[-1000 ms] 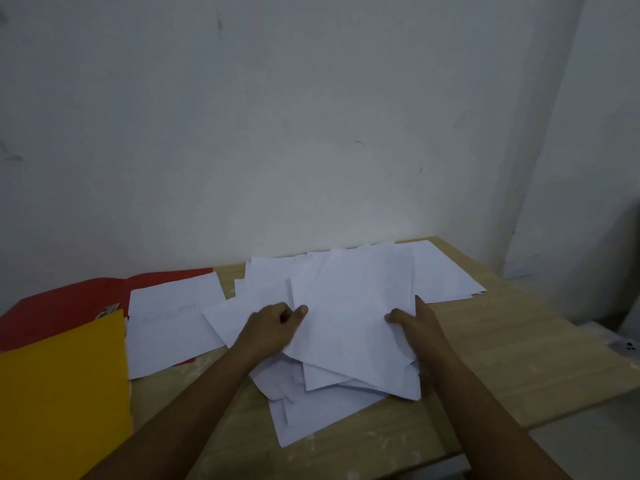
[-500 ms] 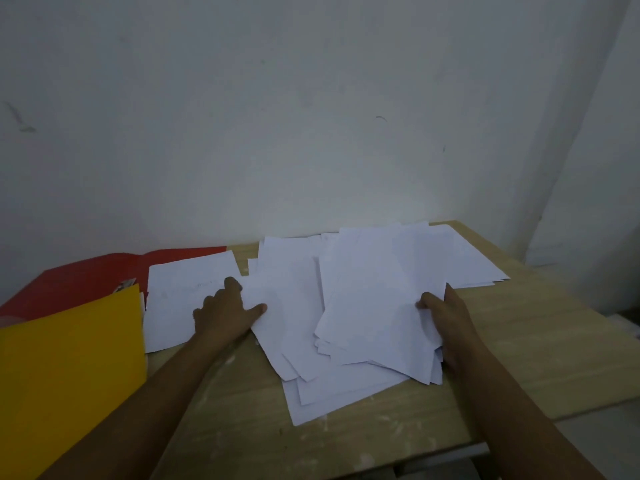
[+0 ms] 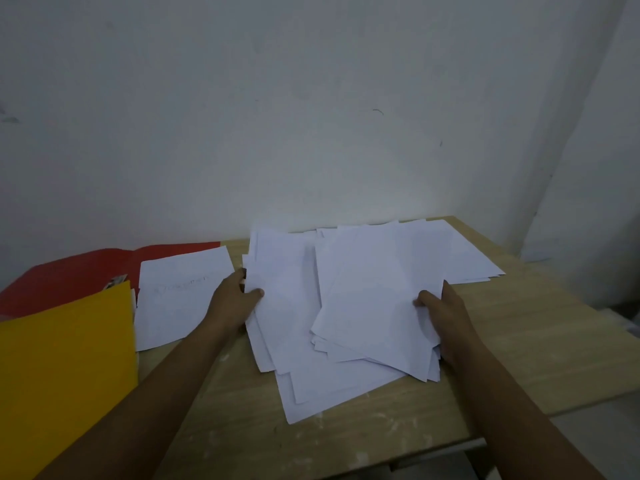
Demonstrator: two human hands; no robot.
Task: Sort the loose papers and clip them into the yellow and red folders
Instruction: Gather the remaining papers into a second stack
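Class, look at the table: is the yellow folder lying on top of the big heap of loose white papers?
No. The yellow folder lies at the table's left, apart from the paper heap, which both hands hold at its sides.

A person's left hand (image 3: pixel 232 301) is gripping the left edge of a messy heap of white papers (image 3: pixel 349 306) lying on a wooden table (image 3: pixel 519 341), while the right hand (image 3: pixel 441 315) is holding the right edge. A yellow folder (image 3: pixel 65 368) is overlapping a red folder (image 3: pixel 69 275) carrying one sheet (image 3: pixel 180 296).

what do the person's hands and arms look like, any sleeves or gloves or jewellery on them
Both arms are bare up to the frame edge, no sleeves showing. The left hand and right hand wear no gloves, and no rings, watch or bracelet are visible.
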